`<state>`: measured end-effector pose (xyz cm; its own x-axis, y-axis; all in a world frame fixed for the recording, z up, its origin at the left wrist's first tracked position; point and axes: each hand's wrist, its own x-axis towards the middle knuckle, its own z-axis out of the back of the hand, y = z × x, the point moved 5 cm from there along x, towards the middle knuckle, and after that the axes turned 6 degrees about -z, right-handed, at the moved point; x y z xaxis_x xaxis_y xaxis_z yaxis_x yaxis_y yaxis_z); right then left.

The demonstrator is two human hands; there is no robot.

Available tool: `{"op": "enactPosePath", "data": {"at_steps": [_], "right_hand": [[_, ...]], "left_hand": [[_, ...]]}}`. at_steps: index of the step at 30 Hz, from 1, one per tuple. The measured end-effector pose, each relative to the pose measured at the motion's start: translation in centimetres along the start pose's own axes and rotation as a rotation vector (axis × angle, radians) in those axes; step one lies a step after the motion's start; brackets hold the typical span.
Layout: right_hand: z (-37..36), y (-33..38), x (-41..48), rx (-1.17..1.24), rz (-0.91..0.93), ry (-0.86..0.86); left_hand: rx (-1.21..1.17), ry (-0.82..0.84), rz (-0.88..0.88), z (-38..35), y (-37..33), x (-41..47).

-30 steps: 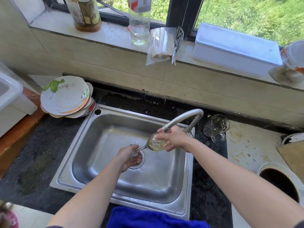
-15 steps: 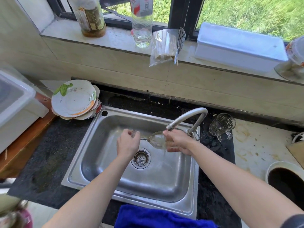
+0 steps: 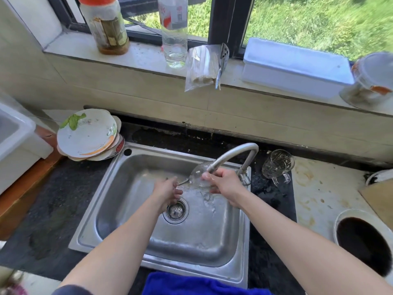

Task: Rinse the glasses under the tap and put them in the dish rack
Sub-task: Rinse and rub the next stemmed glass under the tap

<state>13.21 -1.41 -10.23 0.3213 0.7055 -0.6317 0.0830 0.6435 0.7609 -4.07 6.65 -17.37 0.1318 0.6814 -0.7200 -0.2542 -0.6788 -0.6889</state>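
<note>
Has brought the wine glass (image 3: 197,174) up within the last second from low over the drain (image 3: 175,209) to the mouth of the tap (image 3: 234,153), and levelled it onto its side. Holds it there over the back right part of the sink (image 3: 161,153), bowl right against the spout, with water sheeting over the basin floor below. Pinches the stem with the left hand (image 3: 168,190), fingers curled in; wraps the right hand (image 3: 225,184) round the bowl, thumb on top. Suggests a rinse under way but not finished, with the move to the rack yet to do. Leaves a cut-glass mug (image 3: 277,166) waiting on the counter (image 3: 319,188) just beyond the sink's back right corner, apparently not rinsed. Finds no rack that can be named for certain.

Looking for writing: finds a brownish label on the orange-lidded jar (image 3: 107,28) and a red-and-white one with a square code on the clear bottle (image 3: 174,28), both on the window sill (image 3: 144,54). Cannot read a word on either.
</note>
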Motion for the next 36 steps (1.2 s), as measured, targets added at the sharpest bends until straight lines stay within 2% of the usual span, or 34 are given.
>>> {"op": "enactPosePath", "data": {"at_steps": [3,6,11,15,17,20,24,28,29,31,33,36], "right_hand": [[0.3,0.4,-0.9,-0.325,0.256,-0.039],[1.0,-0.3,-1.2,-0.562,0.483,-0.003],[0.5,0.2,-1.2,-0.959,0.544,-0.014],[0.3,-0.6,-1.2,-1.098,0.475,0.046],[0.7,-1.2,-1.2,-1.129,0.464,0.047],[-0.2,-0.6,-0.6,-1.162,0.455,-0.044],[-0.9,-1.7,-0.8,-1.13,0.445,0.128],[-1.2,-0.7,-0.2,-1.095,0.433,-0.069],[-1.9,-0.4,-0.2,-1.069,0.435,-0.073],[-2.3,-0.8,-0.4,-1.007,0.431,0.029],[-1.4,-1.1,-0.4,-0.907,0.353,0.07],[-0.1,-0.4,0.3,-0.679,0.184,-0.11]], "left_hand": [[-0.08,0.141,0.157,-2.8,1.6,1.2],[-0.051,0.223,0.222,-4.8,1.9,2.2],[-0.073,0.203,0.159,-6.9,1.0,3.8],[-0.228,0.166,0.116,-6.9,0.5,5.0],[-0.215,0.171,0.061,-6.6,0.6,5.6],[-0.215,0.144,0.008,-6.6,0.2,5.3],[-0.221,0.074,-0.049,-4.4,-0.6,6.3],[-0.269,0.082,-0.08,-4.7,-0.9,5.7],[-0.292,0.072,-0.087,-4.7,-1.0,5.6],[-0.32,0.049,-0.101,-4.1,-1.1,5.7],[-0.349,0.028,-0.113,-3.5,-0.8,5.8],[-0.405,0.067,-0.062,-4.5,0.3,5.0]]}}
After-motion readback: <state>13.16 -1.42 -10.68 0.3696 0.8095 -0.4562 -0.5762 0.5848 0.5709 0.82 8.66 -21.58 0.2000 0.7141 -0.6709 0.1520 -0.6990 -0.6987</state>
